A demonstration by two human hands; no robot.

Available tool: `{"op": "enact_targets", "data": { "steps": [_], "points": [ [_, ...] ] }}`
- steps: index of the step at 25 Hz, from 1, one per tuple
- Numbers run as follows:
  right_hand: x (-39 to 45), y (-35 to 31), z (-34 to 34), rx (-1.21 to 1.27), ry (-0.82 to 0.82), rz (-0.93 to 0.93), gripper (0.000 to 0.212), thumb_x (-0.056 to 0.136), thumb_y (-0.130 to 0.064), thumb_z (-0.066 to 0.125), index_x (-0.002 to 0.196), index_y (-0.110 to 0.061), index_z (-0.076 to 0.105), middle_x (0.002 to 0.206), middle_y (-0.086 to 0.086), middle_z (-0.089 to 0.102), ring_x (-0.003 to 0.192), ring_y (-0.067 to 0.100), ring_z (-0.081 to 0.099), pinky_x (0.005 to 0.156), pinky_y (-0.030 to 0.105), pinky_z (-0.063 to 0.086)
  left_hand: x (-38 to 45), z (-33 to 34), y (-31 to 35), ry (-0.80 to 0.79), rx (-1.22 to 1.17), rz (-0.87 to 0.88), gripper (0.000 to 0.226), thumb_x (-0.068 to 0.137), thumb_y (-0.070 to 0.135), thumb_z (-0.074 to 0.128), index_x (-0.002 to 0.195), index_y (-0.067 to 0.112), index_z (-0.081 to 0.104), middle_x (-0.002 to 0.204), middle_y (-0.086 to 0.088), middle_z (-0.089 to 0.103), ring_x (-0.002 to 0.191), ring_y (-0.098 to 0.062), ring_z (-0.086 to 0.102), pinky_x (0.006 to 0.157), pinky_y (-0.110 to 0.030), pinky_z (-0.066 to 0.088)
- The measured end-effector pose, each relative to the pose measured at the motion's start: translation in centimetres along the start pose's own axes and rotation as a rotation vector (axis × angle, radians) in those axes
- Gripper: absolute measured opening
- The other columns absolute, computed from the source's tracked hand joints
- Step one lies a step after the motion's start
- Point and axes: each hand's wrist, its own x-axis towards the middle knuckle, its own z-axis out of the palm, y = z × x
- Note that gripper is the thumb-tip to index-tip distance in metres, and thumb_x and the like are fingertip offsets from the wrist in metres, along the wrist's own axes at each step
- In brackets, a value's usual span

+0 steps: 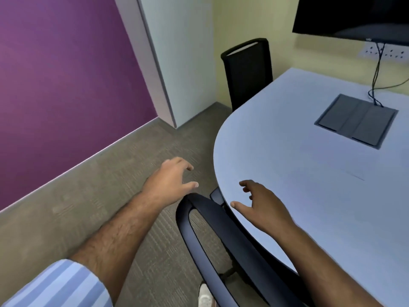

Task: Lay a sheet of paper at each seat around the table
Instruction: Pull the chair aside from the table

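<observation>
The pale rounded table (pixel 309 173) fills the right side of the view, and no sheet of paper shows on it or in either hand. My left hand (pixel 170 180) hovers over the carpet just left of the table's curved end, fingers spread, above the top of a black chair back (pixel 210 222). My right hand (pixel 263 202) is over the table's near edge, fingers apart and holding nothing. The chair back is tucked against the table rim between my two arms. A second black chair (pixel 247 72) stands at the far curved edge.
A grey cable hatch (pixel 356 120) is set into the tabletop, with black cables (pixel 376 69) running up to wall sockets and a dark screen (pixel 354 16). A purple wall (pixel 66 85) and a white column (pixel 177 58) bound the carpeted floor (pixel 88 196) on the left.
</observation>
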Motion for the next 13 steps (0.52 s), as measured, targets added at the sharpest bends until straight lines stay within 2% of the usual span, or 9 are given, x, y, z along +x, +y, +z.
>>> {"op": "enact_targets", "data": {
  "steps": [5, 9, 13],
  "points": [
    [6.5, -2.7, 3.5, 0.059, -0.043, 0.119, 0.074, 0.084, -0.062, 0.069, 0.149, -0.035, 0.046, 0.145, -0.01, 0.056, 0.126, 0.013, 0.06, 0.101, 0.038, 0.052, 6.8, -0.4, -5.4, -0.126, 0.013, 0.042, 0.055, 0.092, 0.052, 0.073, 0.139, 0.028, 0.058, 0.145, 0.013, 0.052, 0.133, -0.011, 0.046, 0.106, -0.037, 0.048],
    [11.6, -5.3, 5.3, 0.07, -0.004, 0.205, 0.077, 0.083, -0.063, 0.069, 0.15, -0.033, 0.046, 0.151, -0.008, 0.052, 0.134, 0.016, 0.055, 0.107, 0.043, 0.049, 13.0, -0.5, -9.5, -0.139, -0.01, 0.058, 0.06, 0.091, 0.048, 0.075, 0.143, 0.024, 0.055, 0.147, 0.009, 0.05, 0.139, -0.015, 0.044, 0.108, -0.038, 0.046],
    [16.2, -7.2, 6.2, 0.04, 0.018, 0.286, 0.077, 0.086, -0.062, 0.069, 0.152, -0.032, 0.043, 0.154, -0.008, 0.047, 0.138, 0.017, 0.051, 0.107, 0.041, 0.048, 19.4, 1.2, -12.4, -0.192, -0.045, 0.174, 0.056, 0.09, 0.046, 0.076, 0.139, 0.026, 0.058, 0.144, 0.01, 0.053, 0.136, -0.015, 0.049, 0.106, -0.04, 0.05]
  ]
}}
